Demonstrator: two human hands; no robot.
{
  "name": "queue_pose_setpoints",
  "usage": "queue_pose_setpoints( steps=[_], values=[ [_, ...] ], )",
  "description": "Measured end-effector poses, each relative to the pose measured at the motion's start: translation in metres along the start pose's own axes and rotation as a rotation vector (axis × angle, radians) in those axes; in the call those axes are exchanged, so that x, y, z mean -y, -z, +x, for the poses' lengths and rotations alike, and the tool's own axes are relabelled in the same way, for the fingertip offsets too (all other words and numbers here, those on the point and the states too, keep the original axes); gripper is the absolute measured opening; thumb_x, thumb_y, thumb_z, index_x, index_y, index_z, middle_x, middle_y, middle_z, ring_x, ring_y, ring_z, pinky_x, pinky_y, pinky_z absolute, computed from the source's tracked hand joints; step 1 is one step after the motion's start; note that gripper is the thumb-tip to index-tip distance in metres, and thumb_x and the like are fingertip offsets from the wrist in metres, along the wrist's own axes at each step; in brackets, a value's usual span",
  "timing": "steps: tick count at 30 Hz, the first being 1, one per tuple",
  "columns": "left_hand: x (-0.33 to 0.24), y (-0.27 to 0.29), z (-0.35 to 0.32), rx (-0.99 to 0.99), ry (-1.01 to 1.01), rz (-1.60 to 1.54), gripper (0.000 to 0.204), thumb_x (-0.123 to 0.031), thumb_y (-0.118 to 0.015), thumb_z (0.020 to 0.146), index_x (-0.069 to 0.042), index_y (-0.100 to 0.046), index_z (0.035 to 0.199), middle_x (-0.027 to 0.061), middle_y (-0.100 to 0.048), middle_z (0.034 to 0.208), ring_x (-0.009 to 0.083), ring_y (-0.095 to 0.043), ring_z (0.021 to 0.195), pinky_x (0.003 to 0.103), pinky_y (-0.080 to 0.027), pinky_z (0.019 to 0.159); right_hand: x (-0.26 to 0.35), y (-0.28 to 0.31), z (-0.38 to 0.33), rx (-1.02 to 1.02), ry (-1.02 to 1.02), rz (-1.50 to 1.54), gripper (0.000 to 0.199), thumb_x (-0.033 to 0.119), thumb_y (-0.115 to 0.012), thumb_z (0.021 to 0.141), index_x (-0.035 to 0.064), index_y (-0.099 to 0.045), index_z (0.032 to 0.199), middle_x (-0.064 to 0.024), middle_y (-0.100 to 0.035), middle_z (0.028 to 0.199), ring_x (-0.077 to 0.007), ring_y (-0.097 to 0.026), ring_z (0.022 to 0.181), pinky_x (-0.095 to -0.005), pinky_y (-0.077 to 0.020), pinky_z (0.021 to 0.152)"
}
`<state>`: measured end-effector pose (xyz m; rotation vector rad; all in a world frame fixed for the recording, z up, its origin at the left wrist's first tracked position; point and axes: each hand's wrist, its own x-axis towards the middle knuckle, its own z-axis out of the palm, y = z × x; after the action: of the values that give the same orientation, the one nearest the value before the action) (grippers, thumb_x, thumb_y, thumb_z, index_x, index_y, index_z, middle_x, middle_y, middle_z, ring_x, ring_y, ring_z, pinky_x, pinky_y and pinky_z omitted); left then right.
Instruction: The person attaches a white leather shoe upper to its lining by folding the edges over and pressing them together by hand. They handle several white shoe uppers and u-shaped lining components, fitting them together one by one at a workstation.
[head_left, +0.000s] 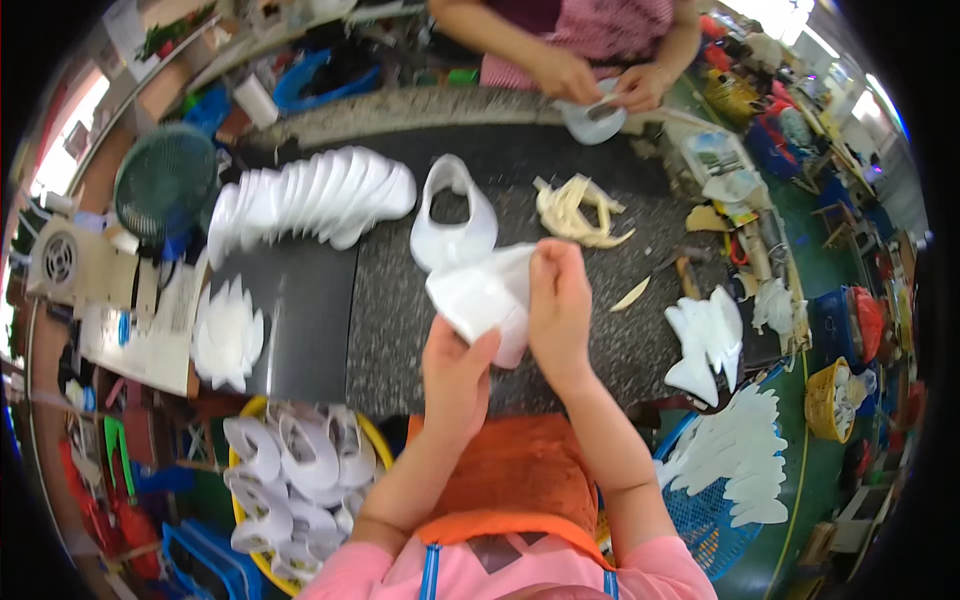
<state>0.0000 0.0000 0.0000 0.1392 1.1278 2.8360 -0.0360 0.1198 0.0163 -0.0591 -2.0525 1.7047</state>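
Over the dark stone worktop I hold a white shoe upper (485,295) in both hands. My left hand (458,375) pinches its lower edge between thumb and fingers. At its upper right side, my right hand (560,310) is closed on the edge, the fingers curled in. Just beyond it lies a second white upper (455,240), a closed loop with an open middle, touching or nearly touching the held one. Further left, a leaning row of stacked white uppers (310,198) spans the table. A tangle of cream strips (580,210) rests beyond my right hand.
White cut pieces lie at the left (228,335) and right (708,335) table ends, near a hammer-like tool (687,278). Below the edge stand a yellow basket (262,570) of uppers and a blue basket (715,540) with white pieces. A green fan (165,180) stands left; a co-worker's hands (600,85) work opposite.
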Motion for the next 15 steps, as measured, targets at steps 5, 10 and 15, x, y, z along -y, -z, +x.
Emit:
queue_pose_setpoints(
  steps=[5, 10, 15],
  values=[
    [-0.021, 0.004, 0.011, 0.005, -0.013, 0.049, 0.043, -0.001, -0.061, 0.089, 0.004, -0.047, 0.129, 0.0143, -0.059, 0.124, 0.0245, -0.06, 0.114, 0.04, -0.047, 0.1, 0.006, 0.003, 0.024, 0.016, 0.388, -0.099, 0.011, 0.008, -0.06, 0.093, 0.0028, -0.059, 0.103, -0.01, -0.061, 0.072, -0.0162, -0.06, 0.058, -0.0276, -0.0473, 0.055],
    [-0.022, -0.014, 0.007, 0.008, -0.001, -0.036, 0.041, -0.003, -0.06, 0.09, 0.003, -0.047, 0.128, 0.0142, -0.058, 0.127, 0.0256, -0.059, 0.116, 0.042, -0.047, 0.101, 0.016, 0.014, 0.02, -0.098, 0.355, 0.012, 0.015, 0.009, -0.066, 0.089, 0.0017, -0.064, 0.102, -0.0063, -0.062, 0.071, -0.0125, -0.056, 0.055, -0.0262, -0.0461, 0.053],
    [-0.025, -0.005, 0.02, 0.038, -0.012, -0.097, 0.045, -0.005, -0.058, 0.092, 0.0, -0.043, 0.133, 0.0131, -0.056, 0.129, 0.0251, -0.057, 0.118, 0.042, -0.046, 0.102, -0.002, 0.021, 0.012, 0.182, 0.154, -0.099, 0.011, 0.009, -0.067, 0.087, -0.0011, -0.067, 0.088, -0.008, -0.063, 0.072, -0.0118, -0.057, 0.058, -0.0277, -0.0464, 0.055]
  ],
)
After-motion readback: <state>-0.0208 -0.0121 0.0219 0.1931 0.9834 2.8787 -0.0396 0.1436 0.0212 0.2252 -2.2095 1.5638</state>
